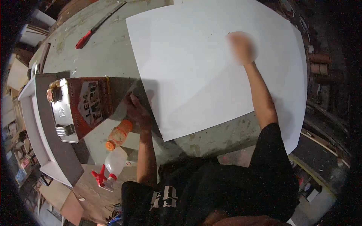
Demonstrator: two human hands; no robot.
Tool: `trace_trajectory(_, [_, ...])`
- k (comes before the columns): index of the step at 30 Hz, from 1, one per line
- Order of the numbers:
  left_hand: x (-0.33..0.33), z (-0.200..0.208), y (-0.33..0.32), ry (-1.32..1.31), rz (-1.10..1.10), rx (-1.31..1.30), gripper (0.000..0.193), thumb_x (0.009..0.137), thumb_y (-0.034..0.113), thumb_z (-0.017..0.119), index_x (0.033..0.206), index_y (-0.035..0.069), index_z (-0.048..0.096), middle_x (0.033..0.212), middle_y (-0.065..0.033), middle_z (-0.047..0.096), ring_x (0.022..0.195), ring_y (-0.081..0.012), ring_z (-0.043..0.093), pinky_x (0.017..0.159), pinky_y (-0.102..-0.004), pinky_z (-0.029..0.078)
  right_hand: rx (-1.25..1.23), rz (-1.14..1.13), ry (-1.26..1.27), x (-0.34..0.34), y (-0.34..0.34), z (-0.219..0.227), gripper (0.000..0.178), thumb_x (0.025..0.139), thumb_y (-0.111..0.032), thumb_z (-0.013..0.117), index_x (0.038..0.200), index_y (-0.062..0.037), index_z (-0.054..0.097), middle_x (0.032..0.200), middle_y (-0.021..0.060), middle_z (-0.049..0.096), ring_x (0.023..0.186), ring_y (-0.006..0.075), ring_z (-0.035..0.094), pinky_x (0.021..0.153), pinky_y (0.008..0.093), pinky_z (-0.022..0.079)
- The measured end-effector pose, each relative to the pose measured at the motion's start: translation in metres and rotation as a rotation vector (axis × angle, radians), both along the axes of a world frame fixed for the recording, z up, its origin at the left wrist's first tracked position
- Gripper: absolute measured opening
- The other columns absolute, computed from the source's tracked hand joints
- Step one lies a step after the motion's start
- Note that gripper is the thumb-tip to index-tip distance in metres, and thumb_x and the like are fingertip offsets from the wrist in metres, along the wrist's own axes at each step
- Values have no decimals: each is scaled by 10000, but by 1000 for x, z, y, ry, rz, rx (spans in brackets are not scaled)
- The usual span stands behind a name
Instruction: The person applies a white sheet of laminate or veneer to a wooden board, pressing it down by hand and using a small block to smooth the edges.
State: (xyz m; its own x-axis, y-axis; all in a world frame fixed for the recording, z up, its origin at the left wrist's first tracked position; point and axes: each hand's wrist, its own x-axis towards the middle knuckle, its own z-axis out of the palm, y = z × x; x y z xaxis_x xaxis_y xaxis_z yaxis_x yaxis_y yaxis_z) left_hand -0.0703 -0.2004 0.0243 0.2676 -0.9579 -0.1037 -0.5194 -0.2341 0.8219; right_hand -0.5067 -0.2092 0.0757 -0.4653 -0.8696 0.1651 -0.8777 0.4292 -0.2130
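While near red can (pixel 90 103) and orange bottle (pixel 119 134), contents unclear, left fingers (pixel 133 100) shadowed, right fingers (pixel 236 40) blurred, spread and hold indiscernible.

Right hand out over the big white sheet!

And there's the right hand (pixel 242 49), a blur above the white sheet (pixel 196 79); whether it touches, we can't tell! The left hand (pixel 138 112) sits in shadow by the sheet's left edge, its grip hard to read. Just beside it, an orange-capped bottle (pixel 120 133), and nearer the body a spray bottle (pixel 116 160) with a red trigger. Farther left, the metal can (pixel 90 105)! Up top, a red-handled long-bladed tool (pixel 97 26) lies on the greenish table (pixel 109 49).
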Motion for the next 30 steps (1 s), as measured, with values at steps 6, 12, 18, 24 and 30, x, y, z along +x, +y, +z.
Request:
trace_trajectory(6, [10, -10, 3, -126, -98, -123, 348, 1050, 258, 421, 1241, -7, 543, 1149, -193, 610, 1037, -307, 596, 906, -412, 466, 157, 357, -41, 92, 35, -2, 121, 939, -244, 634, 949, -172, 731, 1014, 20, 654, 1018, 245, 586, 858, 465, 467])
trace_trajectory(12, [8, -28, 2, -224, -153, -289, 332, 1047, 234, 398, 1200, -25, 539, 1087, -225, 586, 1006, -365, 585, 875, -442, 458, -83, 163, 17, 20, -47, -13, 223, 955, -326, 605, 988, -136, 716, 968, 59, 672, 970, 289, 603, 822, 461, 469])
trace_trajectory(18, [33, -56, 1, -440, -201, -459, 353, 1040, 266, 390, 1200, -12, 536, 1067, -245, 602, 1010, -398, 591, 840, -465, 465, -115, 442, -17, 82, -31, -6, 195, 955, -317, 606, 971, -155, 713, 980, 48, 667, 943, 285, 628, 817, 442, 509])
trace_trajectory(24, [2, -9, -3, -378, -28, -19, 358, 1034, 332, 410, 1177, 38, 557, 964, -258, 657, 907, -456, 626, 792, -496, 480, -87, 216, -139, 104, -33, -19, 112, 925, -254, 638, 936, -157, 692, 1070, 36, 664, 989, 283, 638, 865, 486, 493])
trace_trajectory(30, [10, -26, 0, -269, -48, -347, 353, 1036, 350, 406, 1142, 75, 600, 938, -203, 687, 854, -417, 659, 755, -501, 492, 37, 412, -115, 120, -37, -1, 184, 961, -218, 558, 1069, -192, 705, 1009, 23, 624, 1041, 226, 542, 925, 403, 368])
